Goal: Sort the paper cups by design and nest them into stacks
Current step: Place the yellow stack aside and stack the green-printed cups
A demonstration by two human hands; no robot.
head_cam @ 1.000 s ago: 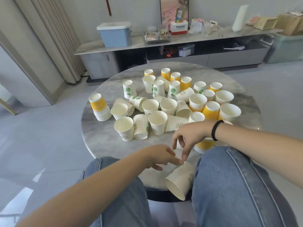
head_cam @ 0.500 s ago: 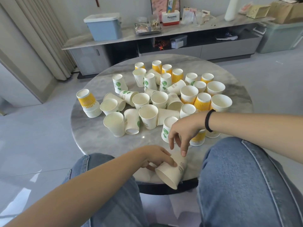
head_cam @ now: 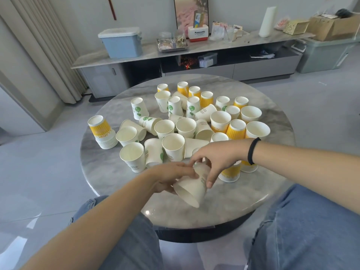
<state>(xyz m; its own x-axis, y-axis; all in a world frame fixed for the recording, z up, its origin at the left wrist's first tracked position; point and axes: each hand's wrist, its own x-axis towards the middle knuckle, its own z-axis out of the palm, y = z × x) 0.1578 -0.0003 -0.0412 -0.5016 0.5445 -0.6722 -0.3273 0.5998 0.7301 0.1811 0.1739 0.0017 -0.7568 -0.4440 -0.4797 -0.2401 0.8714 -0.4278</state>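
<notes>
Above the near edge of the round counter point(head_cam: 101, 168), both hands hold one white cup point(head_cam: 191, 189) tilted, mouth toward the camera: the left hand point(head_cam: 171, 175) grips its side, the right hand point(head_cam: 216, 158) pinches its base end. Loose cups point(head_cam: 173, 145) crowd the counter's middle; a yellow stack point(head_cam: 102, 132) stands at left.

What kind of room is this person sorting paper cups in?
Most likely a home living room: a long low media console runs along the wall, floor-length curtains hang at the left, and the paper cups sit on a round marble-look coffee table.
</notes>
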